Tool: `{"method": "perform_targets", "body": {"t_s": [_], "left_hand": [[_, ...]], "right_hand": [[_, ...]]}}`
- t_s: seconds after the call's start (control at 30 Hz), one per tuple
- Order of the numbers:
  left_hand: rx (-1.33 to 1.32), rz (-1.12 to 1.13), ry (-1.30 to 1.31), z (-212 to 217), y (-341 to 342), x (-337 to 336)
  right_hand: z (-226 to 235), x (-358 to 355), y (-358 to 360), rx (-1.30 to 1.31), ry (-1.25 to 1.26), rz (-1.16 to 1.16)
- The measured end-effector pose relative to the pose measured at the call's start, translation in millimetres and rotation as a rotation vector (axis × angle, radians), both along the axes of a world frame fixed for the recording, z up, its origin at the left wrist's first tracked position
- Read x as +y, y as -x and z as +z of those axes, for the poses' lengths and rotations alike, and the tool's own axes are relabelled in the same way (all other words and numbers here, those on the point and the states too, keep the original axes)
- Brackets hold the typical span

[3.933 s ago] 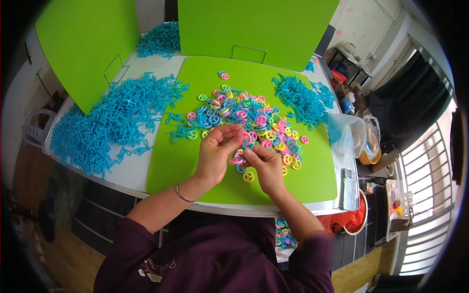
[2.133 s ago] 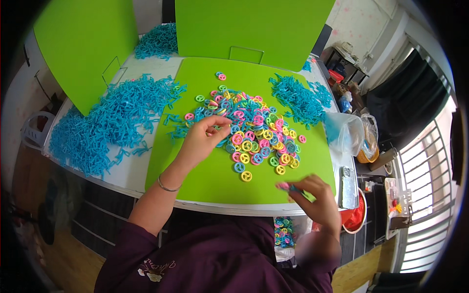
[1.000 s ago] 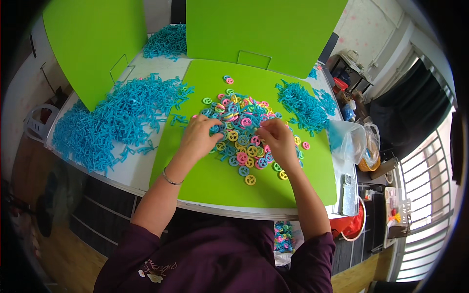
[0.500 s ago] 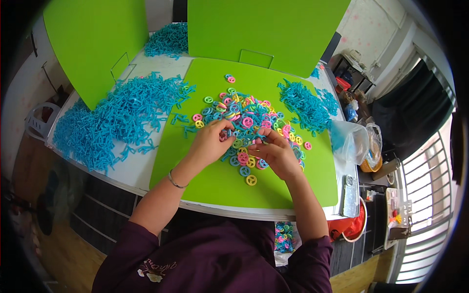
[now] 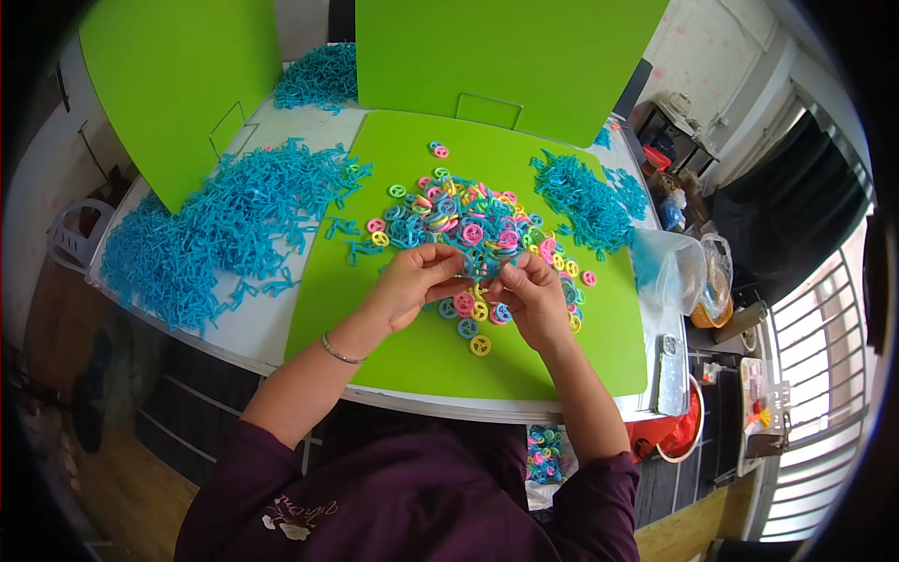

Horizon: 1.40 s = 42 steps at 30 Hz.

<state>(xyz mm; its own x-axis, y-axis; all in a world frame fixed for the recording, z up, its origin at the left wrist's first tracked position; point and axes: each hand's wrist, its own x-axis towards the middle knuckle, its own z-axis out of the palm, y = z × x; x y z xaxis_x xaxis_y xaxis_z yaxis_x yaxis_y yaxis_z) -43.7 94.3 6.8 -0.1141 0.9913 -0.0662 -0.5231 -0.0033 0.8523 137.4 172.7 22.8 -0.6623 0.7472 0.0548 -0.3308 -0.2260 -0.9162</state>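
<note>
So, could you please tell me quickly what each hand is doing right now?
Left hand: fingers pinched at a small blue piece, too small to identify.
Right hand: pinched at the same spot.

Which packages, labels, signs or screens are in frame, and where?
Clear plastic bag: right table edge, beside the green mat, crumpled, bluish.
Second clear bag: just right of it, holding something orange-brown.
Flat grey device: right table edge, nearer the person, possibly a remote; too small to tell.
No signs or lit screens visible.
</note>
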Motion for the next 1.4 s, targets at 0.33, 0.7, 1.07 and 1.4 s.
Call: {"method": "perform_targets", "body": {"t_s": [0.33,0.7,1.07,1.4], "left_hand": [[-0.071,0.053,-0.114,9,-7,-4],[0.160,0.171,-0.113,9,-8,-7],[0.255,0.272,-0.165,14,-17,-14],[0.440,0.322,-0.244,13,-12,-15]], "right_hand": [[-6,-8,8,-0.041,-0.258,-0.096],[-11,-12,5,-0.318,-0.564,-0.185],[-4,-23,13,-0.145,-0.075,-0.026],[6,-33,11,-0.496,-0.988,-0.315]]}}
